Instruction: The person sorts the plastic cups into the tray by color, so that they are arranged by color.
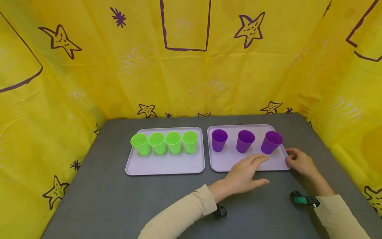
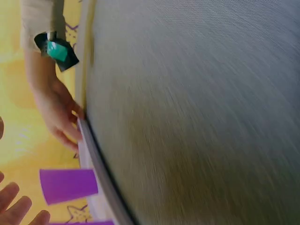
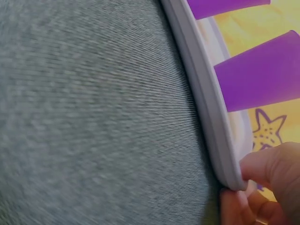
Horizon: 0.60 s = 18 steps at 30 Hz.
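My right hand (image 1: 301, 163) pinches the front right corner of the right-hand lilac tray (image 1: 223, 163). In the right wrist view the thumb (image 3: 262, 164) lies on the rim, with fingers below it. Three purple cups stand upright in a spaced row on that tray: a left one (image 1: 219, 142), a middle one (image 1: 245, 142) and a right one (image 1: 271, 143). My left hand (image 1: 243, 174) is by the tray's front edge, fingers extended and thumb apart, holding nothing. Its fingertips (image 2: 18, 208) show at the left wrist view's lower left corner.
Left of this tray lies a second lilac tray (image 1: 167, 166), with several bright green cups (image 1: 173, 143) lined up close together. Both trays are on a dark grey table (image 1: 104, 199). Yellow patterned cloth (image 1: 185, 76) hangs behind the table and at both sides.
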{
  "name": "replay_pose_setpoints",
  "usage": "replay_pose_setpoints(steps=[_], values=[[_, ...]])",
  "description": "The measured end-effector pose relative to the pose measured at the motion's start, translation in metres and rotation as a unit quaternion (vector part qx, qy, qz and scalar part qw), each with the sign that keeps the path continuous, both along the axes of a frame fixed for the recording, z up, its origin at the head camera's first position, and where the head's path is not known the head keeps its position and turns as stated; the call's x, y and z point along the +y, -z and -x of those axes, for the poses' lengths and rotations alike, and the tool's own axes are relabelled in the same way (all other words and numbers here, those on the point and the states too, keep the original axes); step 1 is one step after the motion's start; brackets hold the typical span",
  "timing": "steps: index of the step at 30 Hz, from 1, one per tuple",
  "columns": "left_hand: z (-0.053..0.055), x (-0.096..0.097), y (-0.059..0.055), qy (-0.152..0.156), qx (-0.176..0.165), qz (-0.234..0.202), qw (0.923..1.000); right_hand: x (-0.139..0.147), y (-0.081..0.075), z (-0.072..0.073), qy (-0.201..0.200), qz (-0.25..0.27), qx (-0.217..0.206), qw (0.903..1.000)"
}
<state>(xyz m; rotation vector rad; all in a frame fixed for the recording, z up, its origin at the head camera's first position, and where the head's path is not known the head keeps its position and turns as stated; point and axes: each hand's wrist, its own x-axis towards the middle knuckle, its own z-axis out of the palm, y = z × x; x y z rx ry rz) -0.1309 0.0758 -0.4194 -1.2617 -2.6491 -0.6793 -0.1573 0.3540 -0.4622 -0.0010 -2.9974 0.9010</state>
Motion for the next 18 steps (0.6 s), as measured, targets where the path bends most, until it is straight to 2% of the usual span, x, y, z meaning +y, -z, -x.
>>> replay_pose_setpoints(steps=[6,9,11,14,18], values=[[0.007,-0.034,-0.009,0.022,0.05,0.029,0.9981,0.002,-0.007,0.001,-0.023,0.002,-0.04,0.9989],[0.01,-0.055,-0.013,0.029,0.07,0.031,0.9966,0.003,-0.01,0.001,-0.031,0.005,-0.047,0.9984],[0.012,-0.07,-0.016,0.028,0.084,0.033,0.9955,0.004,-0.012,0.002,-0.033,-0.002,-0.036,0.9988],[0.016,-0.093,-0.02,0.021,0.103,0.032,0.994,0.004,-0.018,0.002,-0.032,-0.029,0.003,0.9991],[0.021,-0.124,-0.026,0.002,0.102,0.031,0.9943,0.002,-0.028,0.002,-0.037,-0.051,0.055,0.9965]])
